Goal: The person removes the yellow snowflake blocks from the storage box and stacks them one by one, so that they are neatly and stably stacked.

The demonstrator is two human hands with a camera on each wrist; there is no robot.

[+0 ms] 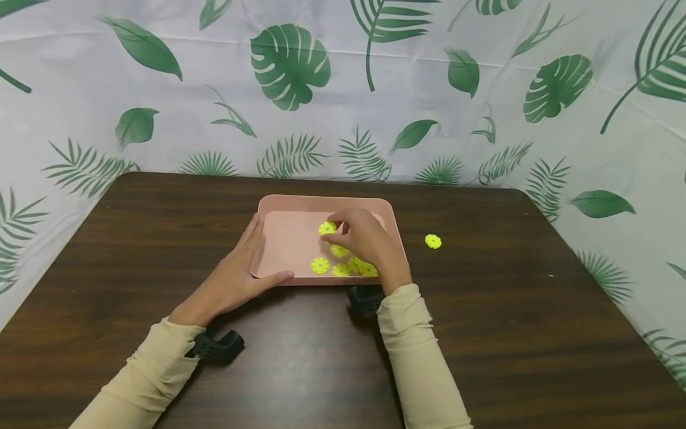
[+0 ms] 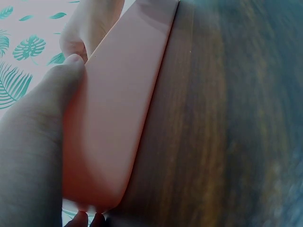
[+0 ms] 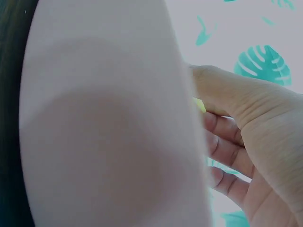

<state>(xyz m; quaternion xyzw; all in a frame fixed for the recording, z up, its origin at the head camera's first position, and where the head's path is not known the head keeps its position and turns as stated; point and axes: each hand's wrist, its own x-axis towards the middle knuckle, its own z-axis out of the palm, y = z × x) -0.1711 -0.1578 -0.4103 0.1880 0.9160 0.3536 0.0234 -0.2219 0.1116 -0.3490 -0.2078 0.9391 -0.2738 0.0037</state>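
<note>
Nearest first, the dark wrist mount (image 1: 365, 300) below the right cuff sits just beside the near wall of the pink tray (image 1: 289, 238), so a low reach could bump that wall and jog the tray on the brown table (image 1: 536, 339); the left hand (image 1: 230, 277) lies against the tray's near left corner, fingers extended along the left wall and thumb across the near rim, not curled round it, so with slack pressure the tray might slide; inside, several yellow discs (image 1: 320, 266) lie towards the near right, some apparently overlapping, where the right wrist above could brush them or hide one; well apart to the right, a loose yellow disc (image 1: 433, 241) lies on the table outside the tray and might be overlooked or swept farther by a sleeve; the right hand (image 1: 364, 235) reaches over the tray, thumb and index finger pinching a small yellow disc (image 1: 326, 227), which could slip because so little of it seems gripped; as for writing, I can read no brand or label on the mount, tray or discs, and the far cloth (image 1: 214, 71) shows only printed green leaves.
</note>
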